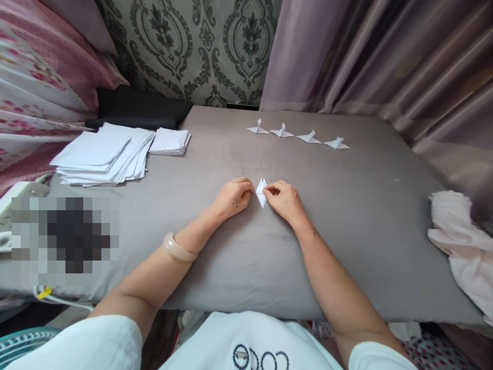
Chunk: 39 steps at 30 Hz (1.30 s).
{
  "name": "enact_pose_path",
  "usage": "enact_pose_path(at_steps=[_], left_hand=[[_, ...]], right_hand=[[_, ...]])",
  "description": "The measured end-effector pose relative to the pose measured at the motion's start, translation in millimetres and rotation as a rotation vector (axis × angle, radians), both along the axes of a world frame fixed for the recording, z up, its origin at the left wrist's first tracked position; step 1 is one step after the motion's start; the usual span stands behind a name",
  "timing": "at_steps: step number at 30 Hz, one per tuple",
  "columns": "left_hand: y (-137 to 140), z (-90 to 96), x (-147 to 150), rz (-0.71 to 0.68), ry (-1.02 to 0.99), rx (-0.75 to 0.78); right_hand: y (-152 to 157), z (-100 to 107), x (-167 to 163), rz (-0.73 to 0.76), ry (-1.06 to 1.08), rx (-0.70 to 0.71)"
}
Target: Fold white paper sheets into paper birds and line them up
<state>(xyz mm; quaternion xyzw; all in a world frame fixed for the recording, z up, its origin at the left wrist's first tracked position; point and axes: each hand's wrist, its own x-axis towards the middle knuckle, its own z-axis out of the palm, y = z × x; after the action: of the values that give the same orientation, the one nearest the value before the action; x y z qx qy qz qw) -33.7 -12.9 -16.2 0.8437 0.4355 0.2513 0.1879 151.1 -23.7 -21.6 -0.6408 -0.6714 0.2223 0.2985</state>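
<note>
A small white folded paper (262, 198), diamond-shaped with a split upper point, lies on the grey cloth surface between my hands. My right hand (284, 200) pinches its right edge between thumb and fingertips. My left hand (235, 197) is closed, its curled fingertips at the paper's left corner. Beyond my hands, several finished-looking folded paper birds stand in a slanting row, from the leftmost bird (259, 127) to the rightmost bird (337, 143).
At the back left lie a large stack of white paper (100, 159) and a smaller stack (170, 141), with a black cushion-like item (138, 107) behind. A white power strip (26, 198) and a blurred patch are left. Crumpled pale cloth (458, 231) sits at the right edge.
</note>
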Motion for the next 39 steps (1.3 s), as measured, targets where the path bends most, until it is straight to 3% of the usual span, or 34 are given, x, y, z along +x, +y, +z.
enact_pose_path(at_steps=[7, 19, 26, 35, 39], left_hand=[[-7.1, 7.5, 6.5, -0.177, 0.247, 0.094], [-8.9, 10.9, 7.6, -0.133, 0.263, 0.094], [-8.7, 7.9, 12.5, -0.054, 0.208, 0.091], [-8.7, 4.5, 15.9, 0.013, 0.099, 0.047], [-7.7, 3.4, 16.3, 0.056, 0.051, 0.026]], right_hand=[[1.3, 2.7, 1.4, 0.018, 0.004, -0.028], [-1.4, 9.7, 13.2, -0.03, -0.003, -0.108], [-6.9, 4.9, 12.3, -0.017, -0.103, -0.073], [-6.7, 5.9, 4.7, 0.03, 0.41, -0.187], [-9.1, 8.1, -3.8, 0.028, 0.544, -0.168]])
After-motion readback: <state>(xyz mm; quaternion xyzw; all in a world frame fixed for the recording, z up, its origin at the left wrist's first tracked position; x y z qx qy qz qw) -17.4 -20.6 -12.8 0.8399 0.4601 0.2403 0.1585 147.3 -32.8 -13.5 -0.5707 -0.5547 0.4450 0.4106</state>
